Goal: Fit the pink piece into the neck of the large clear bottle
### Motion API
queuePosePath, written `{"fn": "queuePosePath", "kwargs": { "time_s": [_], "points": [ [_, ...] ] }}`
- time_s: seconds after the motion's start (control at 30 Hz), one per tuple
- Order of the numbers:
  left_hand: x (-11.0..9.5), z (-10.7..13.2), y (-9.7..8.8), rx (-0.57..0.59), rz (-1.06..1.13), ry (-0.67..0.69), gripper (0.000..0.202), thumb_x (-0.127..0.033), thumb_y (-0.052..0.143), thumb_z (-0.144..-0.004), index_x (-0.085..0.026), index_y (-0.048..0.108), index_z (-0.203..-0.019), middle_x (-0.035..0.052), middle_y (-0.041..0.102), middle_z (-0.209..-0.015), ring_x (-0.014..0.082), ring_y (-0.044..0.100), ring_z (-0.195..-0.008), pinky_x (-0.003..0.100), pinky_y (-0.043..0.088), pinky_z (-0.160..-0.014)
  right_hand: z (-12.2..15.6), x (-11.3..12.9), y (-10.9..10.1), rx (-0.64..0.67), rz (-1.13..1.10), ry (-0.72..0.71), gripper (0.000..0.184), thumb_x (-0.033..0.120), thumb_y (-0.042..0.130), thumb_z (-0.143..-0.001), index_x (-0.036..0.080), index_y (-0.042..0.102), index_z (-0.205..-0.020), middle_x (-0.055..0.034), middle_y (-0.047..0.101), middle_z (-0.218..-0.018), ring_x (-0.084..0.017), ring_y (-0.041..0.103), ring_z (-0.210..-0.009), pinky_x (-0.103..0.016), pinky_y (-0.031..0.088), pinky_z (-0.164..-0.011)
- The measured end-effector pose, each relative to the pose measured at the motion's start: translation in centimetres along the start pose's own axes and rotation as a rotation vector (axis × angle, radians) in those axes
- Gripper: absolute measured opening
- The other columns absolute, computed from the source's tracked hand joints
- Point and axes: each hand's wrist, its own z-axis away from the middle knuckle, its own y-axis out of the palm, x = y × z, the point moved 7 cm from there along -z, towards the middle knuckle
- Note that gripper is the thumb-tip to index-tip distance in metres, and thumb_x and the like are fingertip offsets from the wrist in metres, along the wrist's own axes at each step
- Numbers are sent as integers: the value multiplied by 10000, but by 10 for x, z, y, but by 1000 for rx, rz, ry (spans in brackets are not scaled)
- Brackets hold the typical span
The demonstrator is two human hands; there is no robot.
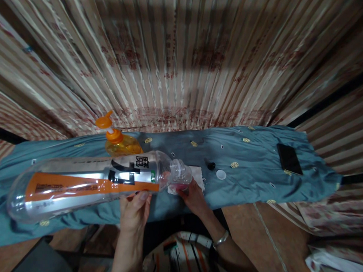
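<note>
A large clear plastic bottle [90,186] with an orange and silver label lies almost level, its base to the left and its neck to the right. My left hand [135,206] is closed on its underside near the shoulder, thumb on the near side. At the bottle's neck, my right hand [194,197] grips a small clear container [183,179] with a pinkish tint low down. Neck and container overlap in view, so whether they touch I cannot tell. Under the container lies a white tissue [198,173].
Behind the big bottle stands an orange-topped pump bottle [123,143] of yellow liquid. A small black cap [211,166] and a white disc [221,174] lie right of the tissue. Farther right is a black phone-like slab [289,159]. A teal cloth [252,185] covers the table; curtains hang behind.
</note>
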Motion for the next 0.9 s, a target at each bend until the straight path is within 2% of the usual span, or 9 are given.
{"fn": "queuePosePath", "kwargs": {
  "time_s": [0.2,0.37,0.43,0.63,0.8,0.9],
  "points": [
    [0,0,-2,-6,-4,18,647,-439,992,-308,-271,743,-881,10,706,-678,288,723,-761,472,632,-752,-5,-1,-2,29,23,-82,644,307,711,-866,237,480,-1463,-124,633,-1394,-326,613,-1286,-532,528,-1067],
    [1,1,-7,-17,1,27,453,-381,982,-339,-249,653,-620,-32,624,-564,242,705,-690,467,625,-791,-9,0,-3,50,9,-97,648,306,739,-839,237,506,-1440,-124,639,-1384,-329,609,-1284,-533,518,-1076],
    [2,1,-10,-25,9,30,427,-356,970,-370,-243,609,-571,-39,615,-565,224,697,-674,463,621,-803,-10,1,-3,54,2,-91,636,303,738,-833,227,520,-1426,-128,645,-1373,-329,613,-1277,-526,520,-1073],
    [2,1,-13,-43,8,22,499,-329,967,-338,-272,707,-761,-22,663,-649,265,712,-769,452,621,-799,-12,9,-3,76,-13,-106,635,302,724,-832,221,521,-1428,-124,643,-1384,-330,614,-1279,-525,511,-1082],
    [3,2,-17,-50,19,21,435,-332,970,-371,-278,685,-695,-54,603,-559,209,663,-638,439,619,-792,-12,7,-2,86,-25,-75,618,326,730,-824,222,542,-1403,-125,660,-1352,-335,631,-1254,-523,532,-1056],
    [4,2,-19,-54,18,22,415,-313,969,-365,-254,625,-590,-66,577,-529,156,600,-544,396,621,-742,-11,7,-1,75,-20,-72,622,319,735,-823,228,541,-1407,-123,667,-1340,-334,641,-1239,-518,542,-1044]
  ]
}}
